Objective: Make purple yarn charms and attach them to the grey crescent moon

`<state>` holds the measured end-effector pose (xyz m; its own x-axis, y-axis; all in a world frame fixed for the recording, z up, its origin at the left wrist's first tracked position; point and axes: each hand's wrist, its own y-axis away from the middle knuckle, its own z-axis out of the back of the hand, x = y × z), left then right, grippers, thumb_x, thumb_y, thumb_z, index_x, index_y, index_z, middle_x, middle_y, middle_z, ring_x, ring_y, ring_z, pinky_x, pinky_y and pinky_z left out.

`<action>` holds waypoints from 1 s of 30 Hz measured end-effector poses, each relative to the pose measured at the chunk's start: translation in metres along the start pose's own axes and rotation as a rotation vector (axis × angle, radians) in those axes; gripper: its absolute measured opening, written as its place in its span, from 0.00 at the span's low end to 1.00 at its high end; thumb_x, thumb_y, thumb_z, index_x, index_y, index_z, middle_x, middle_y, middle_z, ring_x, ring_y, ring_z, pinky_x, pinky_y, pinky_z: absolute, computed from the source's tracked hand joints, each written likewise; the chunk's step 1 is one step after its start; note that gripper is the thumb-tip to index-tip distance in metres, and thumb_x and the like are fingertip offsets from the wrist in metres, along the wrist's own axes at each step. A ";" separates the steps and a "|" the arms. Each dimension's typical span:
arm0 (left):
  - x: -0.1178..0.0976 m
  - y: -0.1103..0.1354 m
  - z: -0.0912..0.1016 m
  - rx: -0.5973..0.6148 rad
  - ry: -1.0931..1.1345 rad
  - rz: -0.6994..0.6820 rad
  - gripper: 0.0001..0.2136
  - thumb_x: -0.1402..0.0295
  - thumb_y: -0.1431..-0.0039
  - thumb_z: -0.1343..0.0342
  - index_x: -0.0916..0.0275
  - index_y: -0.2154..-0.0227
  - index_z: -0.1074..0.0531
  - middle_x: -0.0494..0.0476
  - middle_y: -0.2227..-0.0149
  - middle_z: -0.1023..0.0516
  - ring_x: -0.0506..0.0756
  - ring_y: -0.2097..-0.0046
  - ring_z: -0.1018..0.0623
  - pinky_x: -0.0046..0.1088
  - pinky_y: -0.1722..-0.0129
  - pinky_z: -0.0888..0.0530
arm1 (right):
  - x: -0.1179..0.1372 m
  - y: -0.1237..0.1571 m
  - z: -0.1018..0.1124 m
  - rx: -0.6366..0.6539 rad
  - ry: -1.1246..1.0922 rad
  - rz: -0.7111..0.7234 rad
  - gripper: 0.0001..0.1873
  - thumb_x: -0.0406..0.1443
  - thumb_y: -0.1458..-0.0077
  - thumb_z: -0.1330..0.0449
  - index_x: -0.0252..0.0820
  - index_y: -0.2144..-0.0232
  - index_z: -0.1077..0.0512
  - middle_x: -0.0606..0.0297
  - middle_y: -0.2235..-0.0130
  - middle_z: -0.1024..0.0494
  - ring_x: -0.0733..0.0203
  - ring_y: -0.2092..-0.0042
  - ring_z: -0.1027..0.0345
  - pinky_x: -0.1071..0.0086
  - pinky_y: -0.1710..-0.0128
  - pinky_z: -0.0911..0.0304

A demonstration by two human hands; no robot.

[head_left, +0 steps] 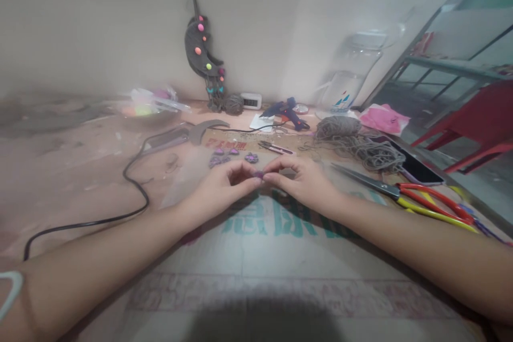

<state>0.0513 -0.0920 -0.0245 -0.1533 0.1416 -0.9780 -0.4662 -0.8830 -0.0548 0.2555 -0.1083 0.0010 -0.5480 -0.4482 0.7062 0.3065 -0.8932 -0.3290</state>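
Between the fingertips of both hands is a small purple piece (259,175), too small and blurred to name more exactly. My left hand (231,179) pinches it from the left with thumb and fingers. From the other side my right hand (298,175) pinches it in the same way. Just beyond lie several small purple-and-grey pieces, among them a flower-shaped piece (251,157). A pair of thread snips (277,148) rests behind my right fingers.
Large scissors (404,195) with red and yellow handles lie right, near grey yarn (377,152) and a phone (417,163). A dark glue gun (289,114) sits behind. A black cord (132,181) curves left. A decorated grey crescent (202,48) and a clear jug (348,75) stand at the wall.
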 end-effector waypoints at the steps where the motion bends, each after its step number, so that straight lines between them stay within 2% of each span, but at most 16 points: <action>1: 0.000 0.000 0.000 0.004 -0.009 -0.006 0.12 0.59 0.44 0.38 0.63 0.67 0.27 0.52 0.69 0.25 0.51 0.68 0.28 0.26 0.68 0.33 | -0.001 0.001 -0.001 0.006 0.012 0.011 0.05 0.36 0.44 0.37 0.44 0.69 0.21 0.66 0.68 0.18 0.61 0.65 0.25 0.69 0.63 0.32; 3: -0.002 0.001 0.000 0.011 -0.031 -0.009 0.12 0.58 0.43 0.39 0.63 0.69 0.27 0.51 0.71 0.26 0.50 0.70 0.29 0.26 0.70 0.34 | -0.003 0.002 -0.001 0.014 0.032 0.043 0.05 0.36 0.43 0.38 0.43 0.69 0.22 0.66 0.68 0.18 0.61 0.65 0.26 0.68 0.63 0.33; 5: -0.005 0.002 0.000 0.006 -0.043 -0.003 0.13 0.56 0.43 0.40 0.63 0.70 0.28 0.50 0.74 0.28 0.49 0.73 0.31 0.25 0.73 0.36 | -0.004 0.003 -0.001 0.004 0.046 0.088 0.06 0.37 0.42 0.38 0.43 0.63 0.22 0.66 0.67 0.19 0.61 0.65 0.26 0.68 0.61 0.33; 7: -0.008 0.002 -0.001 -0.012 -0.028 0.009 0.14 0.56 0.43 0.40 0.63 0.72 0.29 0.49 0.76 0.30 0.48 0.74 0.33 0.25 0.74 0.38 | -0.006 0.004 0.000 -0.018 0.089 0.158 0.12 0.38 0.43 0.37 0.44 0.55 0.24 0.65 0.65 0.19 0.60 0.63 0.26 0.65 0.57 0.34; 9: -0.010 0.002 -0.001 -0.021 -0.006 0.026 0.15 0.55 0.43 0.40 0.63 0.72 0.29 0.48 0.76 0.31 0.48 0.75 0.34 0.24 0.75 0.38 | -0.008 0.004 0.000 -0.035 0.169 0.241 0.15 0.39 0.43 0.36 0.45 0.53 0.25 0.64 0.63 0.19 0.58 0.60 0.26 0.62 0.53 0.36; 13: -0.009 0.001 -0.001 0.006 0.025 0.019 0.15 0.55 0.43 0.40 0.64 0.70 0.29 0.49 0.75 0.30 0.48 0.74 0.32 0.24 0.74 0.38 | -0.012 0.002 -0.001 -0.087 0.290 0.369 0.07 0.38 0.40 0.38 0.44 0.60 0.23 0.62 0.63 0.18 0.57 0.59 0.27 0.62 0.54 0.38; 17: -0.005 -0.001 0.000 0.041 0.030 0.034 0.15 0.56 0.44 0.39 0.64 0.73 0.30 0.49 0.75 0.29 0.49 0.73 0.32 0.24 0.73 0.37 | -0.015 0.001 -0.002 -0.101 0.300 0.480 0.06 0.38 0.39 0.39 0.42 0.66 0.24 0.63 0.68 0.19 0.59 0.64 0.29 0.64 0.59 0.39; 23: -0.003 0.000 0.001 0.005 -0.143 0.011 0.14 0.55 0.43 0.41 0.64 0.71 0.27 0.50 0.73 0.26 0.51 0.70 0.30 0.25 0.71 0.36 | -0.014 0.004 -0.001 -0.094 0.313 0.483 0.07 0.38 0.38 0.39 0.42 0.62 0.23 0.62 0.68 0.19 0.60 0.65 0.30 0.64 0.61 0.38; 30: -0.005 0.002 0.002 0.009 -0.215 -0.017 0.13 0.57 0.43 0.41 0.63 0.70 0.25 0.52 0.71 0.23 0.52 0.69 0.27 0.26 0.70 0.34 | -0.012 0.004 -0.003 -0.093 0.265 0.422 0.04 0.34 0.40 0.38 0.42 0.67 0.23 0.64 0.70 0.20 0.61 0.67 0.29 0.66 0.62 0.37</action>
<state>0.0495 -0.0941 -0.0198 -0.3276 0.2492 -0.9114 -0.4778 -0.8758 -0.0677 0.2612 -0.1065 -0.0108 -0.5737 -0.7537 0.3207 0.4794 -0.6265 -0.6146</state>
